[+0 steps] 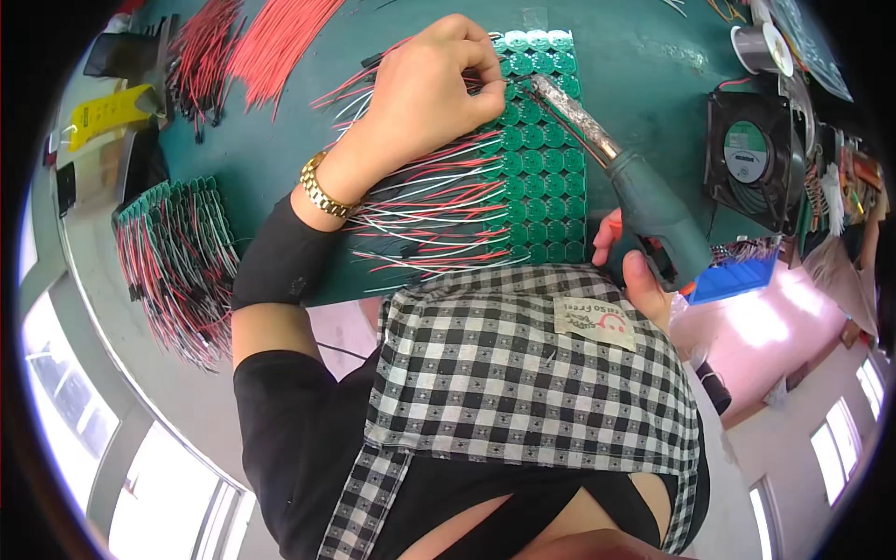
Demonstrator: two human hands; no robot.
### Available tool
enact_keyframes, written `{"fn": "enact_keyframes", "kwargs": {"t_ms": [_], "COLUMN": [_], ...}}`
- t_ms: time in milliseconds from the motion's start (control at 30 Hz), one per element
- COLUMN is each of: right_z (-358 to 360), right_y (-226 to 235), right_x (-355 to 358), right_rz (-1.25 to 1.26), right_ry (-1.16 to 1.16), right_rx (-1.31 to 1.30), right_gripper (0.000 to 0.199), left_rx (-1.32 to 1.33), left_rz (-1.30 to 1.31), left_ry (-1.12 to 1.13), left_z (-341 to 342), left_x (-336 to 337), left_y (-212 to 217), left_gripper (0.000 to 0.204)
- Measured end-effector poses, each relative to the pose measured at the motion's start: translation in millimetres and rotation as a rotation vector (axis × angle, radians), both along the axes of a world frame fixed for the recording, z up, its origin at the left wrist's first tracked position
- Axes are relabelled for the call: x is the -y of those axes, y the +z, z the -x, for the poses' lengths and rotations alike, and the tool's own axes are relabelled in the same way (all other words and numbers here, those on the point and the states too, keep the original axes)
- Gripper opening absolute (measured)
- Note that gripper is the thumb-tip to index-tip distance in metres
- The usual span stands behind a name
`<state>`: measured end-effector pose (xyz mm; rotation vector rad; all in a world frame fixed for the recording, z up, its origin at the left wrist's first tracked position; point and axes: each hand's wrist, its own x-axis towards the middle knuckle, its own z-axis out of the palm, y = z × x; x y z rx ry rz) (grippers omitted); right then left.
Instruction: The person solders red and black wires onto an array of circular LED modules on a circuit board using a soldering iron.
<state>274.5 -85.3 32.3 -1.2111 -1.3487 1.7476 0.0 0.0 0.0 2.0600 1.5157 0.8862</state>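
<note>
A green panel of small round circuit boards (546, 173) lies on the dark green mat, with red, white and black wires (425, 215) fanning out to its left. My left hand (425, 89), with a gold bracelet on the wrist, pinches a wire against a board near the panel's top. My right hand (639, 271) grips the dark handle of a soldering iron (644, 191). Its crusted metal tip (546, 93) points up-left, right beside my left fingertips. A black-and-white checked apron covers my front and hides the panel's lower edge.
Loose red wires (271, 42) lie at the top left beside a yellow tool (112, 112). A stack of finished wired boards (177, 252) sits at the left. A black fan (751, 154), a solder spool (765, 47) and a blue tray (737, 275) stand at the right.
</note>
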Motion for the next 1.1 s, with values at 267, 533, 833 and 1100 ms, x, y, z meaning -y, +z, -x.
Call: {"fn": "enact_keyframes", "kwargs": {"t_ms": [267,533,833,1100], "right_z": [5.8,9.3,-0.4,-1.0], "right_y": [0.9,-0.6,-3.1,-15.2], "right_x": [-0.1,3.4,1.8,13.8], "right_rz": [0.010,-0.027,-0.049,-0.029], "right_ry": [0.006,-0.054,0.048,-0.052], "right_rx": [0.026,-0.085,-0.166,-0.264], "right_gripper": [0.024,0.042,0.051,0.052], "left_rx": [-0.018,-0.026,-0.038,-0.050], "left_rz": [-0.022,-0.010,0.000,-0.120], "left_ry": [0.046,0.022,0.028,0.021], "left_z": [0.5,1.8,1.9,2.5], "left_x": [-0.4,0.2,0.1,-1.0], "left_y": [1.6,-0.2,1.1,-2.2], "left_gripper": [0.007,0.008,0.008,0.006]}}
